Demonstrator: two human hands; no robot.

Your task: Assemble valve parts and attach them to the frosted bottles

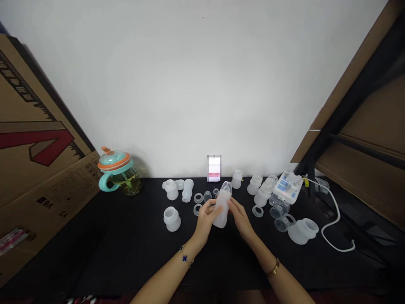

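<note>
A frosted baby bottle point(220, 216) is held between both hands, with its top tipped a little toward the right hand point(239, 214) and its clear cap point(226, 186) on the far side of the fingers. One side is gripped by the left hand point(205, 213), its fingers curled and its thumb laid over the front. The other side, below the cap, is pressed by the half-bent fingers of the right hand.

The bottle looks light, and its wall may be soft enough to be squeezed in. Its smooth sides could be slippery if wet. The cap seems stiff and thin, so it might be cracked by a fall. The bottle is best held round its middle.

A clear ring point(195, 210) is seen just beside the left hand, and a wide-necked bottle point(172, 223) farther left.
</note>
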